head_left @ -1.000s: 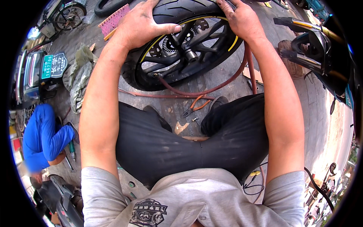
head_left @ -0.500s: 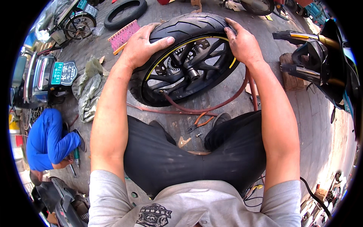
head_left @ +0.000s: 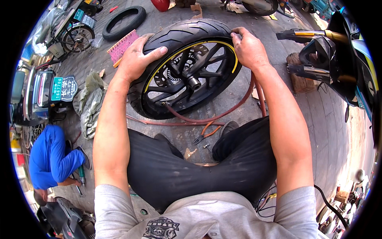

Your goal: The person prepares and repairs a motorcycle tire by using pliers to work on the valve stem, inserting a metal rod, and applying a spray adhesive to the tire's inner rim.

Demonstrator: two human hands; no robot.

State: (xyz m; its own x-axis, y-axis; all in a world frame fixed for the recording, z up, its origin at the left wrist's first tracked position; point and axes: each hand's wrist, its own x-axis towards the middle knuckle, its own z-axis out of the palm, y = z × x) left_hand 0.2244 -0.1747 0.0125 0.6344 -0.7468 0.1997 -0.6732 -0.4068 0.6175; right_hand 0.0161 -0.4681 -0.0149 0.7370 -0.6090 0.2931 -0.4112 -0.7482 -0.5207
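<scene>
A motorcycle wheel (head_left: pixel 193 34) with a black tyre, black spokes and yellow rim stripes stands tilted in front of me. My left hand (head_left: pixel 137 57) grips the tyre at its left side, thumb stretched over the sidewall and the other fingers partly hidden behind the tread. On the upper right edge, my right hand (head_left: pixel 250 47) is curled round the tyre. A reddish air hose (head_left: pixel 207 118) runs to the rim's lower left, where its end meets the valve area. Pliers with orange handles (head_left: pixel 205 134) lie on the ground between my feet.
A loose tyre (head_left: pixel 124 23) and a pink-topped wooden board (head_left: pixel 122 47) lie beyond my left hand. At right, a motorcycle front fork (head_left: pixel 310 71) rests by a wood block (head_left: pixel 298 75). A person in blue (head_left: pixel 51 155) crouches at left near a crumpled cover (head_left: pixel 89 105).
The whole view has shifted slightly, so the wheel and surroundings appear a little lower and further left. Both hands keep their places on the tyre.
</scene>
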